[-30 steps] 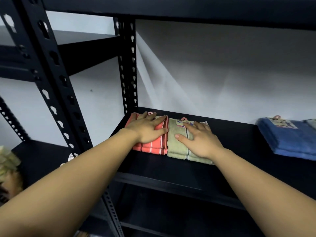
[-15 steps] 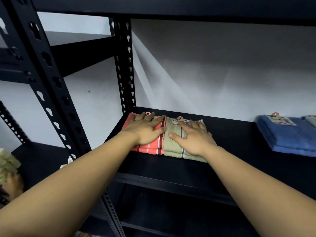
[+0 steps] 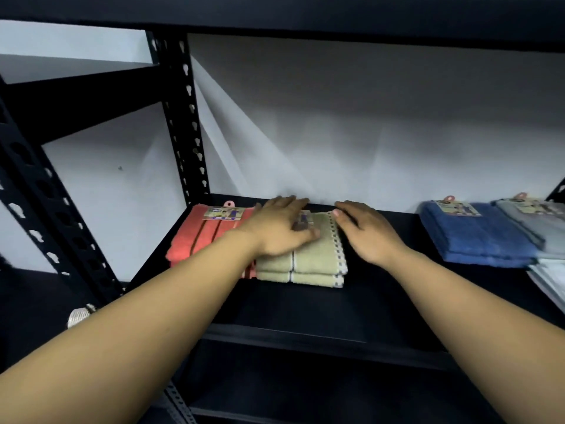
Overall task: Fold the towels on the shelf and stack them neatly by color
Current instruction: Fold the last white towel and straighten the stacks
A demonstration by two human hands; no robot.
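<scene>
A folded coral towel [image 3: 195,237] with a paper label lies at the left of the black shelf [image 3: 305,313]. Touching its right side is a stack of two folded olive-green towels [image 3: 308,264]. My left hand [image 3: 279,231] lies flat on top of the green stack, fingers spread. My right hand [image 3: 365,232] rests against the stack's right edge, palm down on the shelf, holding nothing. At the right lie a folded blue towel [image 3: 477,237] and a grey-blue towel [image 3: 538,221] overlapping it.
A black perforated upright [image 3: 186,123] stands behind the coral towel, another slants at the left [image 3: 36,191]. A white wall closes the back. A white folded cloth [image 3: 550,280] shows at the right edge. An upper shelf board runs overhead.
My left hand has moved from the coral towel onto the green stack. My right hand has slid off the green stack to its right edge. The camera view has shifted right.
</scene>
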